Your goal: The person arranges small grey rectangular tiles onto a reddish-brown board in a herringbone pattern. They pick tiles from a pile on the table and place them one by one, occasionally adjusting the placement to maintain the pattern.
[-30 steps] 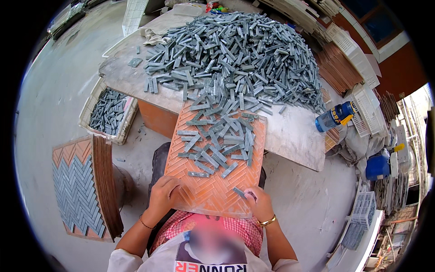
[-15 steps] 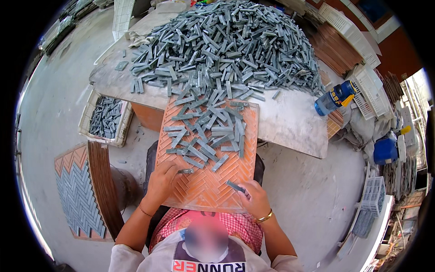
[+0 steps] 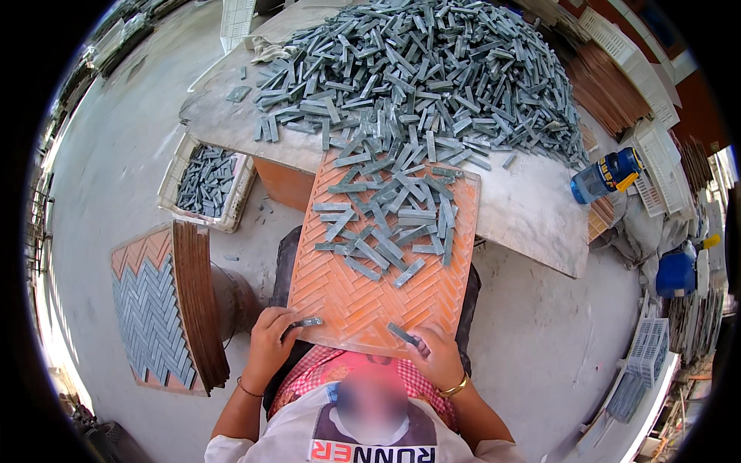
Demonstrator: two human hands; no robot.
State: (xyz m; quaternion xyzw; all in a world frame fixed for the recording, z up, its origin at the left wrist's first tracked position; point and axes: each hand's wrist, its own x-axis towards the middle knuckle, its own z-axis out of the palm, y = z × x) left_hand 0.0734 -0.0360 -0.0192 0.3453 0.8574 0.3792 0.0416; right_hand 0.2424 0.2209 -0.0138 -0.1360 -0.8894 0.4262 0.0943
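Observation:
An orange tray [image 3: 340, 289] with a raised herringbone pattern slopes from the table edge down to my lap. Many loose grey stone strips [image 3: 384, 231] lie scattered over its upper half, while its lower half shows bare grooves. At the tray's lower left corner my left hand [image 3: 272, 336] pinches a grey stone strip [image 3: 309, 322]. My right hand [image 3: 437, 356], with a gold bangle at the wrist, holds another dark stone strip [image 3: 403, 334] near the lower right edge. Both strips are clear of the tray's loose pile.
A large heap of stone strips [image 3: 417, 77] covers the table [image 3: 532, 208]. A blue bottle [image 3: 606, 176] stands at its right. On the left are a white crate [image 3: 174, 181] of strips and stacked orange trays [image 3: 202, 309], the top one laid with strips in herringbone.
My left hand has moved down and left to the tray's lower corner, still pinching its strip. My right hand stays near the lower edge with its strip. The whole view has shifted slightly.

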